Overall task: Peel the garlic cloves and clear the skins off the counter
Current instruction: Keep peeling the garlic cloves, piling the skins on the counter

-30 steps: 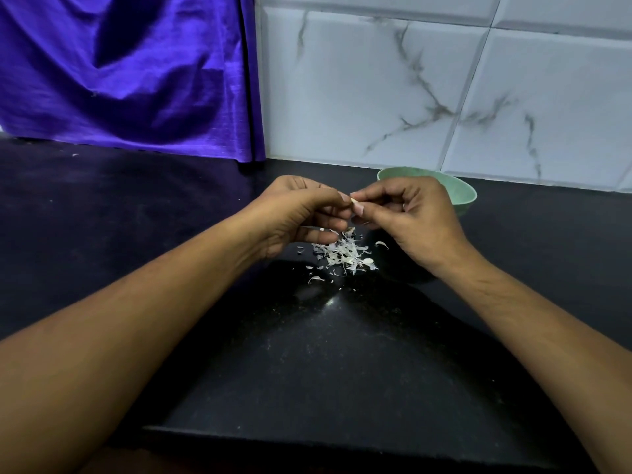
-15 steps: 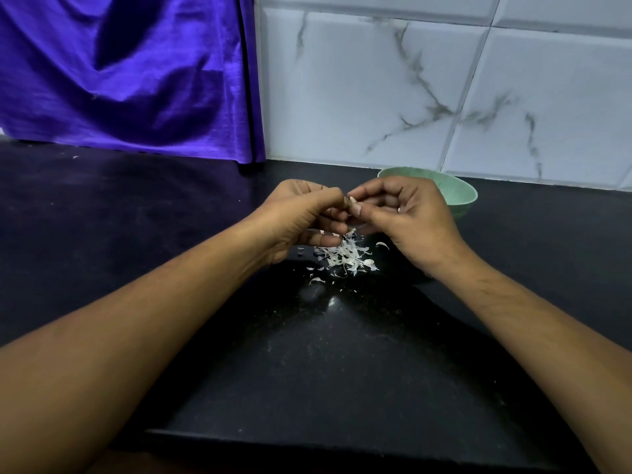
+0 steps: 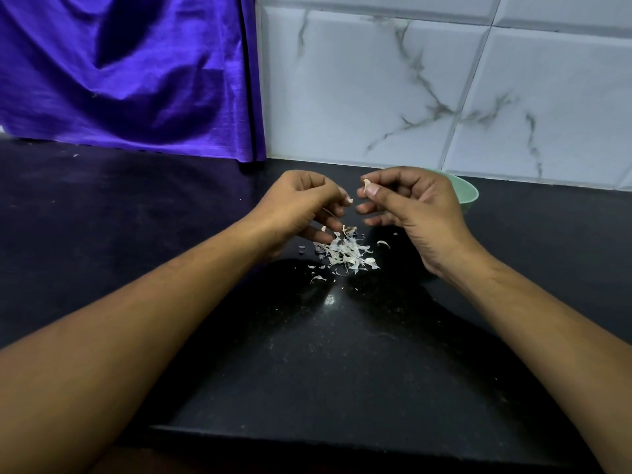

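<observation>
Left hand (image 3: 302, 206), right hand (image 3: 419, 213) — both pinching, apart.

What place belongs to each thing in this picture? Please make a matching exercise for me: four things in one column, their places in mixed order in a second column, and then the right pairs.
Things
1. garlic clove
2. pile of skins
3. green bowl
4. purple cloth

Places
A. lying loose on the counter
B. hanging at the back left
C. pinched by the right hand
D. behind the right hand, by the tiled wall

Pairs: 1-C, 2-A, 3-D, 4-B
</observation>
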Demonstrator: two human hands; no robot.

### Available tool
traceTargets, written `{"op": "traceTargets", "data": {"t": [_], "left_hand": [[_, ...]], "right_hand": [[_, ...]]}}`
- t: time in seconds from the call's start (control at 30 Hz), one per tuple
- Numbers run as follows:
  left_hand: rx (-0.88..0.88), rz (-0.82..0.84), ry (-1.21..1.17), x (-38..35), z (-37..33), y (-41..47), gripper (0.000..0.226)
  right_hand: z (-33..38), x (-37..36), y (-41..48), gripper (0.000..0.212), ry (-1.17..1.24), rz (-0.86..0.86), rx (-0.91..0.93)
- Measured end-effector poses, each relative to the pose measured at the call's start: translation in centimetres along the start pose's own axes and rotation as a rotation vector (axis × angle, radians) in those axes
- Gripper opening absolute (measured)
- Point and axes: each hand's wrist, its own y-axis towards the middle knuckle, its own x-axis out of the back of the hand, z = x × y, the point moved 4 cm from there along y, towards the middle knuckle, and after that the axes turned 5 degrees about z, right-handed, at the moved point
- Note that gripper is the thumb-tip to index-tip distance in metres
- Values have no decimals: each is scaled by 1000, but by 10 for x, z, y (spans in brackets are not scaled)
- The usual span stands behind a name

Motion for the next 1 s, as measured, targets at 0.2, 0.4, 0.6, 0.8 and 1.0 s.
{"op": "traceTargets", "data": {"t": [0.2, 0.4, 0.6, 0.8, 1.0], "left_hand": [[-45, 2, 34, 2, -1, -1, 13], [-65, 38, 8, 0, -2, -1, 18], [-88, 52, 18, 1, -2, -1, 9], [-113, 24, 11, 3, -2, 0, 20], [-123, 25, 27, 4, -2, 1, 13]], "right_hand": [[1, 1, -1, 13, -50, -24, 8], [0, -2, -1, 14, -65, 0, 11], [1, -2, 0, 12, -101, 23, 13], [1, -5, -1, 10, -126, 79, 44], [-2, -6, 0, 11, -116, 86, 28]]}}
